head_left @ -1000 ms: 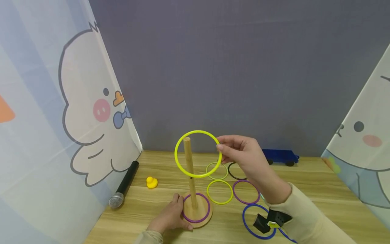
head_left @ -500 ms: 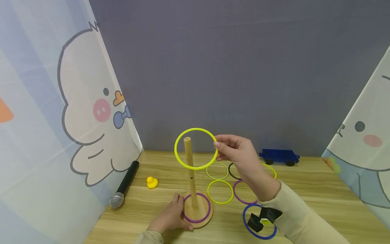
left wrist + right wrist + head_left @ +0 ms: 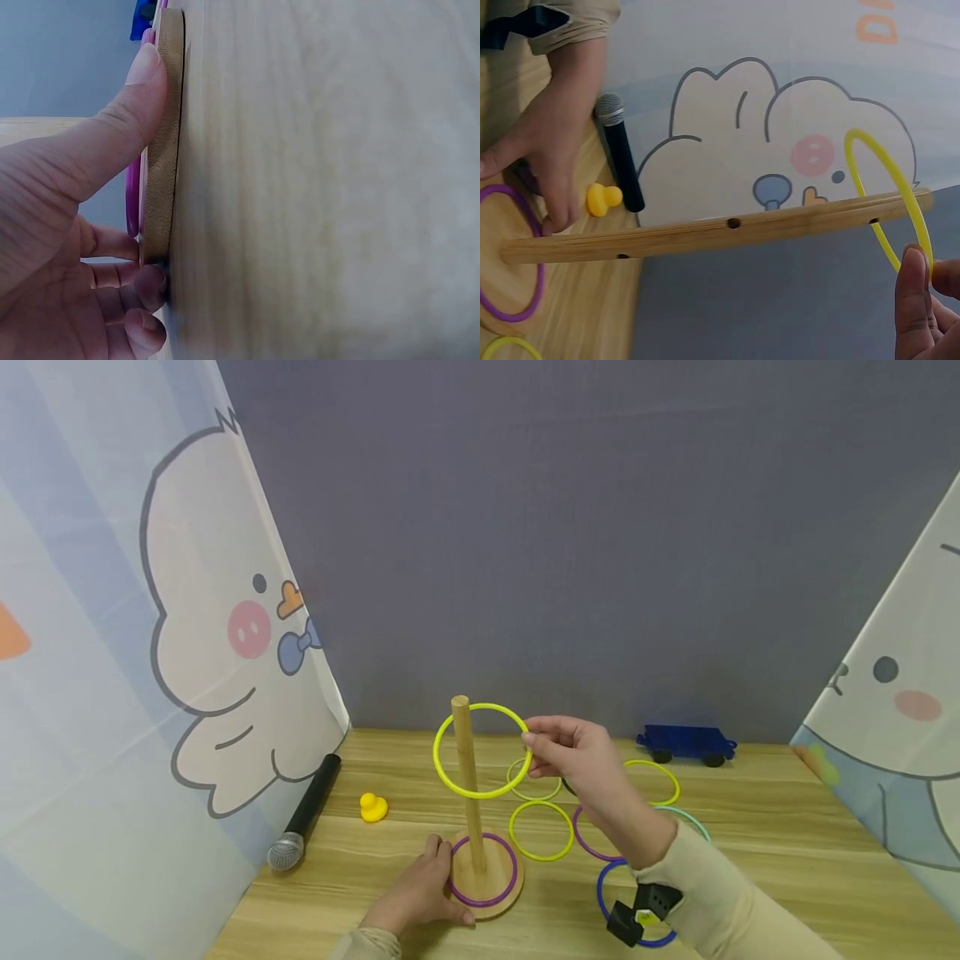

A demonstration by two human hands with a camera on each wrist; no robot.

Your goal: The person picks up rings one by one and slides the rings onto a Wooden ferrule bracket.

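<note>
A: From the head view, what do the hands hold?

B: The right hand point(image 3: 577, 758) pinches a yellow ring point(image 3: 482, 750) by its right side, thumb and fingers curled on the rim. The ring is tilted and encircles the top part of the wooden peg point(image 3: 468, 777), whose tip pokes through it. The left hand point(image 3: 420, 893) grips the left edge of the round wooden base point(image 3: 491, 906), which stands near the front edge of the tabletop point(image 3: 750, 860). A purple ring point(image 3: 483, 870) lies on the base around the peg.

A: What else is on the tabletop?

B: Loose rings point(image 3: 542, 831) lie flat just right of the base. A yellow duck point(image 3: 372, 807) and a black microphone point(image 3: 303, 812) sit toward the left edge, and a blue toy truck point(image 3: 686, 743) is at the back edge.

A: And the left wrist view?

B: The left hand point(image 3: 67, 225) clamps the base point(image 3: 161, 142), thumb on its top, fingers curled at its edge, touching the tabletop point(image 3: 330, 180).

A: The right wrist view?

B: The fingertips point(image 3: 915, 292) of the right hand pinch the yellow ring point(image 3: 889, 195), which loops over the peg point(image 3: 720, 232) near its tip. The left hand point(image 3: 547, 150) holds the base beside the purple ring point(image 3: 514, 255), with the duck point(image 3: 602, 199) and microphone point(image 3: 620, 154) behind it.
</note>
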